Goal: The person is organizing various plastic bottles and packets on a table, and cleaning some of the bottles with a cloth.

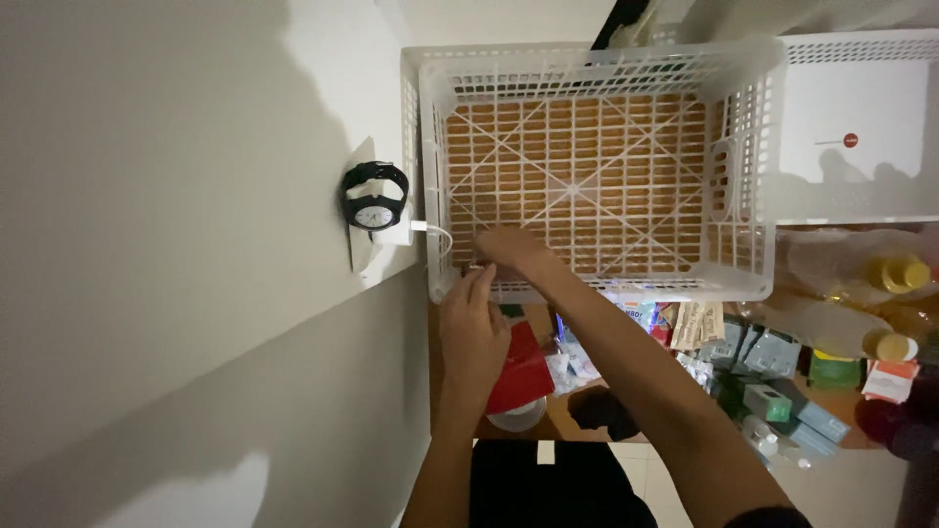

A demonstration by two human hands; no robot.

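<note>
- Right hand [509, 246] is reaching into the white lattice basket [597, 284], fingers curled at its near-left corner; whether it is gripping anything, cannot tell.
- Left hand [472, 330] is hovering just below the basket's near rim, fingers straight and together, holding nothing.
- Red packet [523, 376] is lying beneath the left hand.
- Black wristwatch [374, 198] is hanging at the wall, left of the basket.

A black wristwatch [373, 198] is hanging on the wall left of where I am working, and a white charger plug [396, 233] is sitting just below it with its cable [437, 235] curling rightward. Right of the watch, yellow-capped bottles [900, 274] are lying on their sides. Below the bottles, grey-green boxes [773, 354] are lying crowded together, and I am seeing a red packet [520, 372] lying left of them.
</note>
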